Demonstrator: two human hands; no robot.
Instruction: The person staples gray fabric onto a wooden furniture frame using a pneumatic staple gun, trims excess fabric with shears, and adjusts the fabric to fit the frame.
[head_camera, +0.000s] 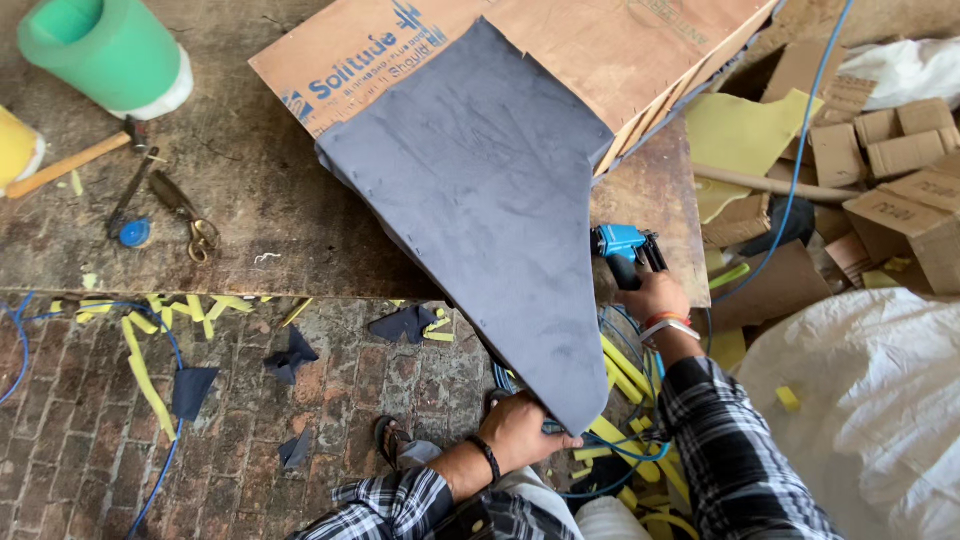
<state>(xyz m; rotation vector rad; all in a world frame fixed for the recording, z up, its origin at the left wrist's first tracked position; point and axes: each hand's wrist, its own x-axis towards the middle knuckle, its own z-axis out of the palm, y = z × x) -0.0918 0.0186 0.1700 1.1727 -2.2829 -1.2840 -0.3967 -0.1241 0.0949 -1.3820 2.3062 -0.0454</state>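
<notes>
Your left hand (520, 432) has its fingers clamped on the narrow lower tip of the dark grey fabric-covered tapered panel (480, 190), which slants up from your lap and leans on the worn wooden counter (230, 190). Your right hand (655, 297) has its fingers wrapped shut around the blue pneumatic staple gun (620, 243) just beside the panel's right edge. The panel looks stiff under a soft skin (likely light), so grip its edges, not the cloth face.
</notes>
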